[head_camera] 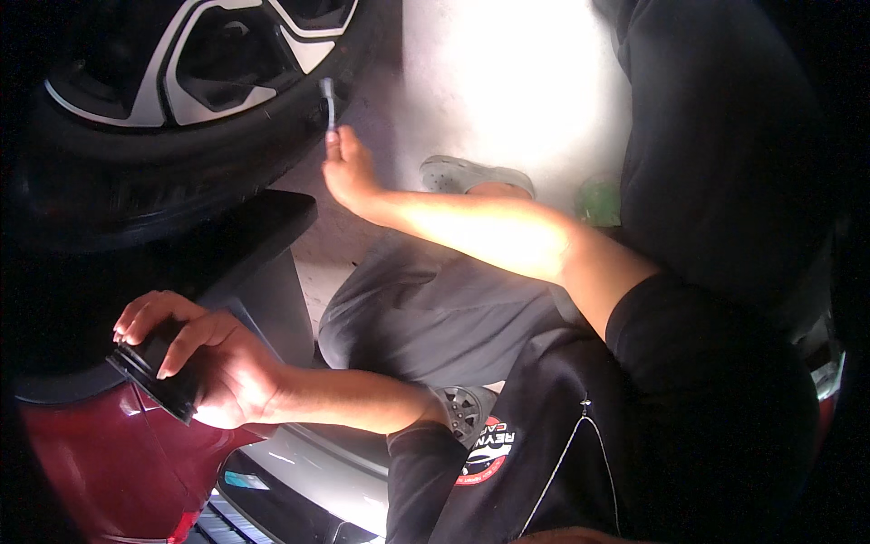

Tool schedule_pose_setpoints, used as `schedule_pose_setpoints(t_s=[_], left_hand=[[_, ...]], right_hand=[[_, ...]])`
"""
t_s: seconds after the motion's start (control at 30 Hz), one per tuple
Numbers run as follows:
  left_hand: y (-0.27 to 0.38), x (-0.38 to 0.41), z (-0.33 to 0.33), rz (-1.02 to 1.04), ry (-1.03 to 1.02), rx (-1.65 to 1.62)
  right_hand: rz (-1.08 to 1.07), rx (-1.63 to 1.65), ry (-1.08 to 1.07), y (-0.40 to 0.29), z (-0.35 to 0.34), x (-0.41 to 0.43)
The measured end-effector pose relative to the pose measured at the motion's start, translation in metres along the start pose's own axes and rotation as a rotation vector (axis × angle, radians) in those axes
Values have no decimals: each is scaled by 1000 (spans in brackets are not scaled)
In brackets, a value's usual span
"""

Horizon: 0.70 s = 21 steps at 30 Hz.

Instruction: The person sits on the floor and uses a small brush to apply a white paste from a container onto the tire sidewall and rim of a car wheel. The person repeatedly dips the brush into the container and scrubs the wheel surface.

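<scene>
My left hand [228, 370] grips a black round cup-shaped part [153, 381] with a wide flat rim. The fingers curl around its body, in front of a red car body panel [102, 462] and dark lower trim. Held out farther forward, my right hand [350, 170] is closed on the handle of a slender tool [329, 102]. Its pale tip is blurred, so I cannot tell its exact kind. This tip appears close to the sidewall of a black tire [204, 160], though contact is unclear. The tire carries a black and silver alloy wheel [170, 75].
A black flap-like trim piece [285, 211] juts out below the tire. Grey clogs [452, 173] are on feet near my arms, beside grey trouser legs [435, 313]. A green object [599, 202] sits on the brightly lit floor [503, 81]. Dark cloth [720, 136] fills the right side.
</scene>
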<state>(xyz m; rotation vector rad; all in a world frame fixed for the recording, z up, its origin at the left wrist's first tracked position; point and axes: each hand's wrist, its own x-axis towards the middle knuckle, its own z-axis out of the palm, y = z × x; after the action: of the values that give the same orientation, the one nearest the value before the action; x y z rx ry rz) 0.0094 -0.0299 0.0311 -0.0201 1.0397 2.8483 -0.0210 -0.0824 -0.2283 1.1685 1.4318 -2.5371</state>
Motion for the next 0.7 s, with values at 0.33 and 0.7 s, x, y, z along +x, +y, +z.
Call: schedule_pose_setpoints(t_s=[0.33, 0.7], left_hand=[[-5, 1, 5, -8, -21, -15], [-4, 3, 1, 12, 16, 39]], right_hand=[[36, -11, 22, 27, 2, 2], [133, 6, 13, 20, 1, 2]])
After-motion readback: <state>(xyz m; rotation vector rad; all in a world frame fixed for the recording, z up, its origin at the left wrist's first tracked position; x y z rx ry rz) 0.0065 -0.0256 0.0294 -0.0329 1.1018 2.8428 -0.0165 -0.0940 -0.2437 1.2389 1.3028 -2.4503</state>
